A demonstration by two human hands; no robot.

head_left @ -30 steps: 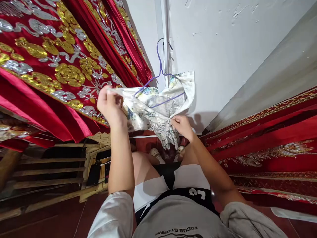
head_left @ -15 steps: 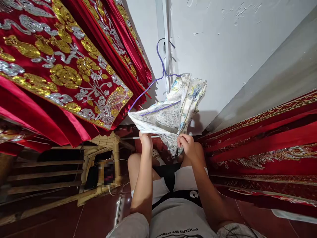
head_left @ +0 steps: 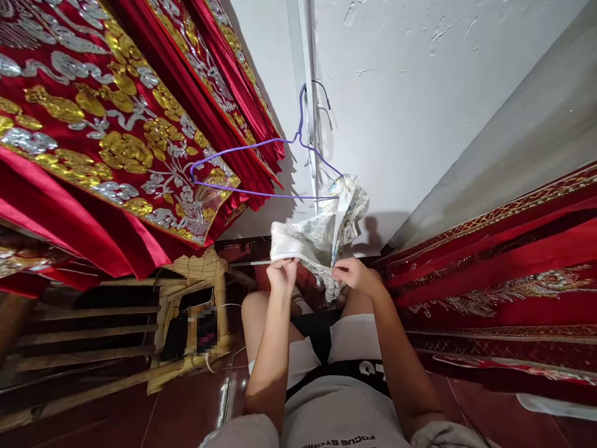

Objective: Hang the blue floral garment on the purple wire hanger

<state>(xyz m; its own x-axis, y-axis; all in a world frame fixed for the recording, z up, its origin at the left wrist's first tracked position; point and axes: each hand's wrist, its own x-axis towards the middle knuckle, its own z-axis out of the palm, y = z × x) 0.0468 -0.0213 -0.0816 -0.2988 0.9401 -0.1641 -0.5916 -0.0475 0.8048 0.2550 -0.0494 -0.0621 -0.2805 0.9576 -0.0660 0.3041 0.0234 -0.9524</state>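
A purple wire hanger (head_left: 252, 148) hangs by its hook from a narrow metal strip on the wall. Its left end is bare, while its right end still sits inside a pale floral garment (head_left: 321, 227) with blue and yellow print. My left hand (head_left: 282, 274) pinches the garment's white edge at the lower left. On the other side, my right hand (head_left: 353, 274) grips the edge near its lower right, fingers closed. Between them the cloth sags open, its lower part bunched above my knees. The garment's exact kind is unclear.
Red cloths with gold and silver sequins (head_left: 125, 149) hang at the left, near the hanger's bare end. More red embroidered fabric (head_left: 504, 280) lines the right side. A bamboo chair (head_left: 217, 280) stands lower left, with a blurred-out device on it. The white wall (head_left: 396, 112) is ahead.
The garment's left side has come off the hanger's left end and moved right and down. The hanger's left arm has swung up and left. Both hands keep hold of the cloth.
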